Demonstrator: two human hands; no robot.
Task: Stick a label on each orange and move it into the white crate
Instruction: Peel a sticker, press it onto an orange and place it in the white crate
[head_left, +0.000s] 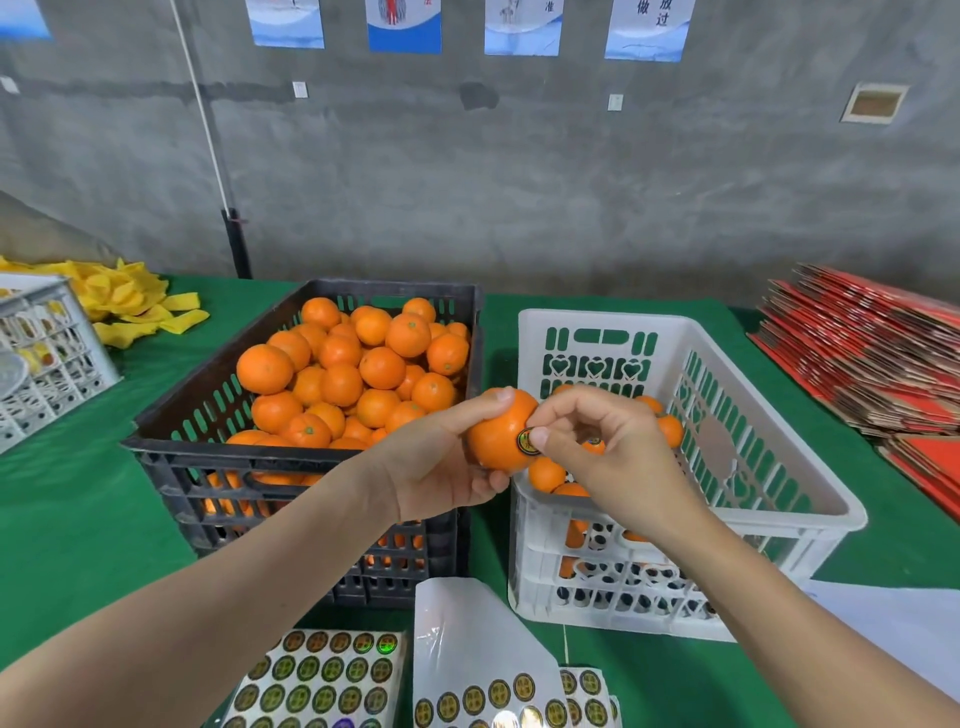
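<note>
Head view, items listed outward from the grip.

1. Orange (498, 431): grasped in the left hand (441, 462), thumb over its top and fingers curled beneath. It is held in the air above the gap between the two crates, at the near left corner of the white crate.
2. Label (525, 442): round, dark with a gold edge, on the side of the orange that faces the right hand.
3. Right hand (608, 452): thumb tip lies on the label, forefinger tip just above it against the peel, other fingers curled toward the palm and holding nothing else.
4. White crate (810, 483): directly behind and below the right hand. A few oranges (545, 474) lie in its bottom, just beyond the grip, one of them with a label facing up.
5. Black crate (218, 452): to the left of the grip, under the left forearm, heaped with unlabelled oranges (363, 374).
6. Sticker sheets (322, 680): below the grip at the near edge, rows of round labels. A partly peeled, curled sheet (467, 639) lies beside them.
7. Green cloth (78, 519): covers the table under everything.
8. Yellow foam sleeves (124, 301): piled far left of the grip, next to a pale lattice crate (47, 358).
9. Red flat cartons (872, 364): stacked far right.
10. Posters (405, 26): on the grey wall beyond.
</note>
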